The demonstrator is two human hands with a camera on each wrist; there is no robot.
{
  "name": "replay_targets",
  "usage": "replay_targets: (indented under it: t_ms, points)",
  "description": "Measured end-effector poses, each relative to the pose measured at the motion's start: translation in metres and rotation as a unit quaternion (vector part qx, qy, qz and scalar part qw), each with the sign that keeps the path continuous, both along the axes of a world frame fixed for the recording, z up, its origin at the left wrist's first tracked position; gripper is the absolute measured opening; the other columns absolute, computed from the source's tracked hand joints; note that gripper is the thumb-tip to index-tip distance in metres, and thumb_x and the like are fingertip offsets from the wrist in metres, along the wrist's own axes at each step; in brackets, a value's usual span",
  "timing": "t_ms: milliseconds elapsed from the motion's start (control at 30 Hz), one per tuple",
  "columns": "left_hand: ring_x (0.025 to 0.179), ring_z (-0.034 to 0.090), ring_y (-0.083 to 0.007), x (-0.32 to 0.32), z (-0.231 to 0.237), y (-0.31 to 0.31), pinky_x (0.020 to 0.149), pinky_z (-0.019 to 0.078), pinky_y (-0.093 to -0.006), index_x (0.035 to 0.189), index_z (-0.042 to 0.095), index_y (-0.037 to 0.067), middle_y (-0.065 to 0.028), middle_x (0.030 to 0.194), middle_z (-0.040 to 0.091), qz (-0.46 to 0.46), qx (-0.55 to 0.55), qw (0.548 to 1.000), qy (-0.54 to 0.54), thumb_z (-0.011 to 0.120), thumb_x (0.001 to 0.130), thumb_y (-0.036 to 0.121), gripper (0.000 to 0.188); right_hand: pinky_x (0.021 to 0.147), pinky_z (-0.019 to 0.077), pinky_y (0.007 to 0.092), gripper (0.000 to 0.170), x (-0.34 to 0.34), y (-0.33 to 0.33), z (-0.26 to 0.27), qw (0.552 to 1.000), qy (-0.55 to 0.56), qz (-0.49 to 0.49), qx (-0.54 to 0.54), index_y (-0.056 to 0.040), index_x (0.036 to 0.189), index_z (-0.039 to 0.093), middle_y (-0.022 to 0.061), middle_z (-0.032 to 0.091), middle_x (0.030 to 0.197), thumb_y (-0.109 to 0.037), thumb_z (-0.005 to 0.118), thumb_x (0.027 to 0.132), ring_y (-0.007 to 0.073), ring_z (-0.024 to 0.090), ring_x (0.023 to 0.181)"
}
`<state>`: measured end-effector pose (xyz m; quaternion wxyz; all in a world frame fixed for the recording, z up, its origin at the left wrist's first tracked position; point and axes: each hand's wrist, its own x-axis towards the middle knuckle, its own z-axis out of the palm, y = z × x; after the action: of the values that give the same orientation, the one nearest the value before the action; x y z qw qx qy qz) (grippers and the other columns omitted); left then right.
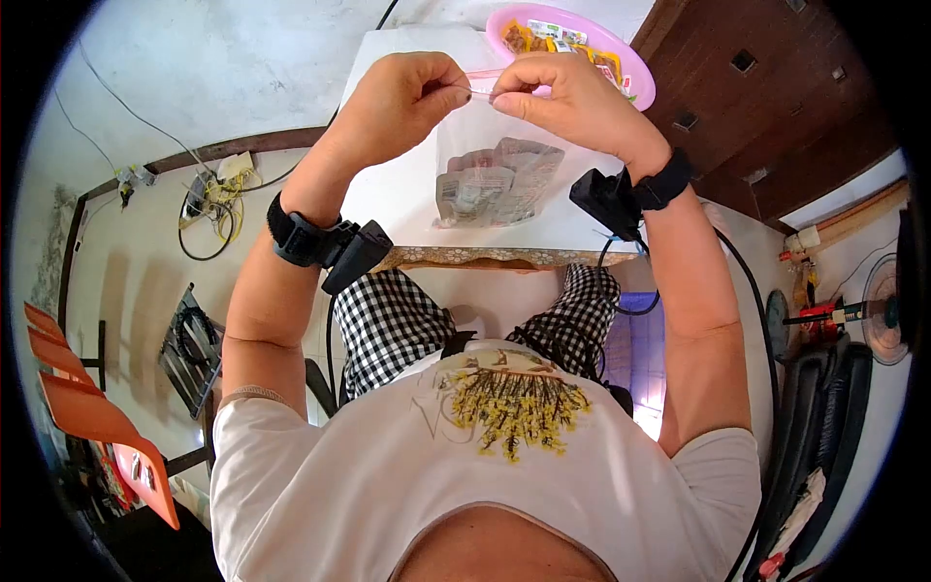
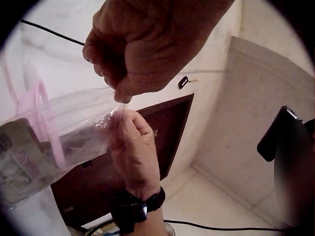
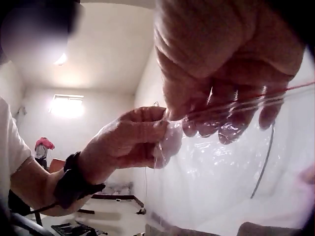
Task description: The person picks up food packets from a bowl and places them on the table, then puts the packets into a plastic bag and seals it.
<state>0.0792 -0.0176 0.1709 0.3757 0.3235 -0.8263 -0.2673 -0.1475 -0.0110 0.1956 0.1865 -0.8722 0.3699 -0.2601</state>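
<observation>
A clear plastic bag (image 1: 465, 136) with a reddish line along its mouth is held up over the white table (image 1: 378, 204). Several grey-green packets (image 1: 495, 184) show through its lower part, and appear also in the left wrist view as printed packets (image 2: 19, 157). My left hand (image 1: 407, 107) pinches the bag's top edge between thumb and curled fingers. Close beside it, my right hand (image 1: 582, 107) pinches the same edge. In the right wrist view the right hand's fingers (image 3: 226, 113) lie behind the transparent film, with the thumb near the left hand's fingertips.
At the table's back right stands a pink oval basin (image 1: 640, 82) holding several yellow-orange packets (image 1: 529, 39). A dark brown door (image 1: 766, 97) is at the right. Black cables hang from the wrist cameras. Orange chairs (image 1: 87, 388) stand at the left and a fan (image 1: 882, 306) at the right.
</observation>
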Motion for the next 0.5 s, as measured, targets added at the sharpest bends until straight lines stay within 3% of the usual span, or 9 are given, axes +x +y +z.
replay_targets:
  t_ms: [233,400,500]
  points:
    - [0.067,0.044,-0.0039,0.001,-0.001,0.001,0.06,0.0393,-0.0201,0.091,0.061,-0.002,0.0043,0.074,0.054,-0.009,0.003,1.0,0.004,0.06,0.091,0.007,0.009,0.059,0.0415,0.0235,0.014,0.004,0.0,0.002,1.0,0.011,-0.004,0.0,0.0013,0.084,0.063,-0.0005,0.059,0.073,-0.013,0.065,0.088,0.0071,0.049,0.065]
    - [0.077,0.052,-0.0056,0.0,-0.013,-0.001,0.068,0.044,-0.0209,0.1,0.064,0.001,0.0017,0.082,0.06,-0.017,0.065,0.99,0.126,0.067,0.088,0.01,0.015,0.056,0.0388,0.0225,0.015,0.009,0.003,-0.001,0.999,-0.018,-0.006,-0.033,0.0015,0.081,0.061,-0.0021,0.056,0.068,-0.011,0.064,0.088,0.0052,0.046,0.062]
    - [0.085,0.055,-0.0078,-0.012,-0.027,0.002,0.074,0.0456,-0.0229,0.104,0.066,0.002,-0.0009,0.089,0.064,-0.028,0.15,0.961,0.232,0.07,0.086,0.011,0.021,0.054,0.0426,0.03,0.018,0.011,0.001,-0.006,0.996,-0.06,-0.001,-0.067,-0.0006,0.078,0.064,0.0083,0.058,0.062,-0.018,0.064,0.082,0.0153,0.053,0.055]
